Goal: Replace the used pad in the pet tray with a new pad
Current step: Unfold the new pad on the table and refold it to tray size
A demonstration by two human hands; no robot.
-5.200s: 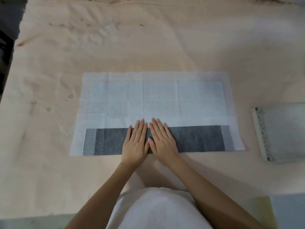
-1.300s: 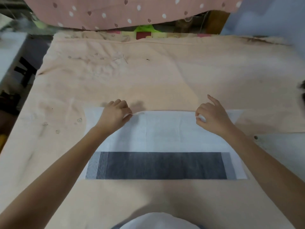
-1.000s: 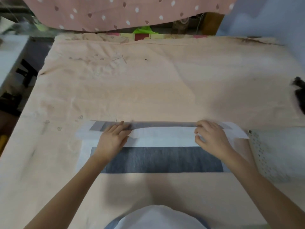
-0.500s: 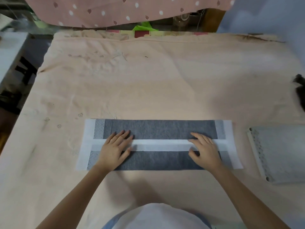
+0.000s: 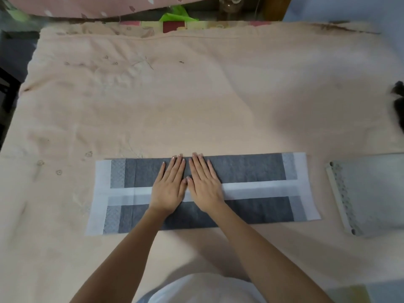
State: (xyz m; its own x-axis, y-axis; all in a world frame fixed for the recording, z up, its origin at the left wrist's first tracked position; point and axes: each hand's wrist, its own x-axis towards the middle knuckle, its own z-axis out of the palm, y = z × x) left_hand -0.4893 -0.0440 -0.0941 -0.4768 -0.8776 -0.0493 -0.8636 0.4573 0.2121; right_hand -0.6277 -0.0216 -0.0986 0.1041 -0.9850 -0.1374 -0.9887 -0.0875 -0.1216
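Peach cloth (image 5: 196,106) covers worktop; tray (image 5: 371,193) right of folded pad (image 5: 251,169). Left grip (image 5: 169,186), right grip (image 5: 204,182): flat, fingers straight, pressing pad.

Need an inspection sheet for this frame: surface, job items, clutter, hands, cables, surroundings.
Surface: peach cloth covers the table, wrinkled, with small stains at left.
Job's things: pad folded into a long strip, two grey bands with a white seam between; tray apart from it at the right edge, lined white.
Clutter: dark object at the right edge, cut off, cannot identify.
Hands: left hand and right hand flat side by side, pressing the pad's middle; no grip.
Cables: nothing seen.
Surroundings: pink spotted fabric and green item beyond the far edge.
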